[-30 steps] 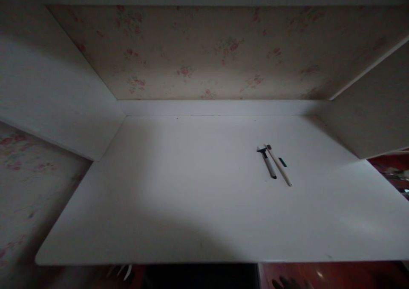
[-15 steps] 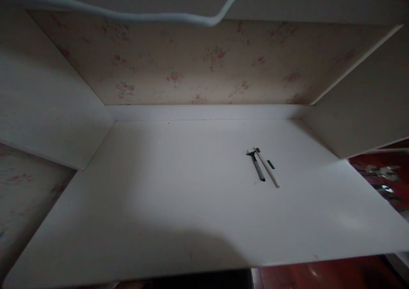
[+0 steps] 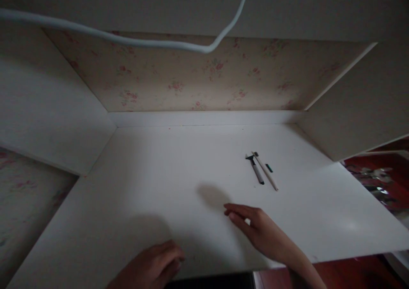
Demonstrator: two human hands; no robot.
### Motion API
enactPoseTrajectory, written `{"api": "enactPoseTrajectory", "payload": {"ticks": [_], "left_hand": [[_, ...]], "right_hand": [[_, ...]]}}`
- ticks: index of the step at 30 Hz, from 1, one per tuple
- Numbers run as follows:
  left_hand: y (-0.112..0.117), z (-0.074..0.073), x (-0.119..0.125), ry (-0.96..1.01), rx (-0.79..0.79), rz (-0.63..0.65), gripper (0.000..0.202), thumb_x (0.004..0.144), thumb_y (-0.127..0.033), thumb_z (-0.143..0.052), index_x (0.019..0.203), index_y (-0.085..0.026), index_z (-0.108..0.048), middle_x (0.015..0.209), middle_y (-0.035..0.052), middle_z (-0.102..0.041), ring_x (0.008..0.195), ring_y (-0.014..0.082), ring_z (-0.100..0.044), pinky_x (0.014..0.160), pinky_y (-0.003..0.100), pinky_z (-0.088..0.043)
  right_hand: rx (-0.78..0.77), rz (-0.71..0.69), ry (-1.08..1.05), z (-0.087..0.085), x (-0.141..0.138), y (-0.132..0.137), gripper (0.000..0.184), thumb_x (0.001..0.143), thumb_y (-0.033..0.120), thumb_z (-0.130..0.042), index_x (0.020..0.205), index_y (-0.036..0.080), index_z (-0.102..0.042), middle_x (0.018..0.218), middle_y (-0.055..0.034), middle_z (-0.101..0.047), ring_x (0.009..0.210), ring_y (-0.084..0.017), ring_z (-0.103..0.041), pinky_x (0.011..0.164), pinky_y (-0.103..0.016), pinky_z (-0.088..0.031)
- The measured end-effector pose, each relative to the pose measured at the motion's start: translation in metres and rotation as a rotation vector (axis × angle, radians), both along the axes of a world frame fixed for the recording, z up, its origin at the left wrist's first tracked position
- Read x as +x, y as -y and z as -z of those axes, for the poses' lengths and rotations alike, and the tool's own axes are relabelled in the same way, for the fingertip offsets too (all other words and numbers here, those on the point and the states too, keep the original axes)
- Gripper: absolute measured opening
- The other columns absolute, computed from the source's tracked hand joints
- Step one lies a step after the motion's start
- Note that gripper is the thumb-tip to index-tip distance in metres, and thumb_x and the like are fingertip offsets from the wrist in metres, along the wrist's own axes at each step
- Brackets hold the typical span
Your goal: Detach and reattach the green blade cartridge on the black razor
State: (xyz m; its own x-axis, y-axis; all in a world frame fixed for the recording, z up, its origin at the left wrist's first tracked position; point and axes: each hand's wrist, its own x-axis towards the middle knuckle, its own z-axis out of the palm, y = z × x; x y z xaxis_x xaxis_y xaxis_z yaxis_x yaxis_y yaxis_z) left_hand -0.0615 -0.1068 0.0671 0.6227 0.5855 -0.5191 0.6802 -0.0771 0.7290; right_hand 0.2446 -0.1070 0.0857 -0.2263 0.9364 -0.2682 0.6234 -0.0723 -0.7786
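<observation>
My right hand (image 3: 255,228) reaches over the white desk top (image 3: 159,182), fingers stretched out and together, holding nothing. It is a short way in front of a dark grey pen-like tool (image 3: 256,171), a thin white stick (image 3: 265,171) beside it, and a small dark cap (image 3: 269,167). My left hand (image 3: 150,265) rests near the desk's front edge with its fingers curled loosely; nothing shows in it.
White side panels (image 3: 47,110) and a floral papered back wall (image 3: 198,76) enclose the desk. A pale cable (image 3: 134,40) hangs across the top. A red patterned surface (image 3: 377,178) lies beyond the right edge.
Both hands have come into view over the desk's front part; earlier no hands were above it. The camera has tilted slightly, showing more of the cable.
</observation>
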Motion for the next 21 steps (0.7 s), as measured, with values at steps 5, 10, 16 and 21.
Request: {"api": "enactPoseTrajectory", "payload": {"ticks": [5, 10, 16, 21], "left_hand": [[-0.019, -0.005, 0.042, 0.22, 0.159, -0.143, 0.025, 0.095, -0.036, -0.038, 0.099, -0.024, -0.061, 0.097, 0.0007, -0.064, 0.09, 0.0126, -0.058, 0.083, 0.02, -0.041], [-0.013, 0.017, 0.048, 0.292, 0.036, -0.069, 0.032, 0.093, -0.041, -0.042, 0.088, -0.021, -0.066, 0.088, 0.0018, -0.066, 0.082, 0.0124, -0.059, 0.075, 0.019, -0.042], [-0.012, 0.04, 0.038, 0.28, -0.051, -0.163, 0.041, 0.091, -0.05, -0.041, 0.088, -0.018, -0.067, 0.084, 0.0045, -0.067, 0.08, 0.0146, -0.059, 0.07, 0.02, -0.042], [-0.02, 0.054, 0.04, 0.371, -0.103, -0.267, 0.042, 0.09, -0.052, -0.042, 0.096, -0.016, -0.063, 0.086, 0.0063, -0.065, 0.078, 0.0156, -0.06, 0.071, 0.024, -0.043]], "right_hand": [[0.079, 0.295, 0.376, 0.044, 0.051, -0.042, 0.038, 0.093, 0.04, -0.037, 0.1, 0.021, -0.069, 0.088, -0.0066, -0.073, 0.081, -0.023, -0.068, 0.074, -0.032, -0.048], [0.024, 0.467, 0.742, 0.063, 0.092, -0.065, 0.037, 0.091, 0.041, -0.038, 0.114, 0.025, -0.062, 0.11, -0.0093, -0.068, 0.092, -0.029, -0.066, 0.074, -0.036, -0.046], [0.01, 0.475, 0.713, 0.075, 0.102, -0.076, 0.03, 0.085, 0.031, -0.047, 0.101, 0.018, -0.069, 0.11, -0.015, -0.066, 0.095, -0.032, -0.064, 0.076, -0.039, -0.045], [0.015, 0.446, 0.517, 0.074, 0.077, -0.085, 0.029, 0.085, 0.03, -0.049, 0.101, 0.018, -0.071, 0.096, -0.01, -0.072, 0.086, -0.025, -0.067, 0.072, -0.03, -0.048]]}}
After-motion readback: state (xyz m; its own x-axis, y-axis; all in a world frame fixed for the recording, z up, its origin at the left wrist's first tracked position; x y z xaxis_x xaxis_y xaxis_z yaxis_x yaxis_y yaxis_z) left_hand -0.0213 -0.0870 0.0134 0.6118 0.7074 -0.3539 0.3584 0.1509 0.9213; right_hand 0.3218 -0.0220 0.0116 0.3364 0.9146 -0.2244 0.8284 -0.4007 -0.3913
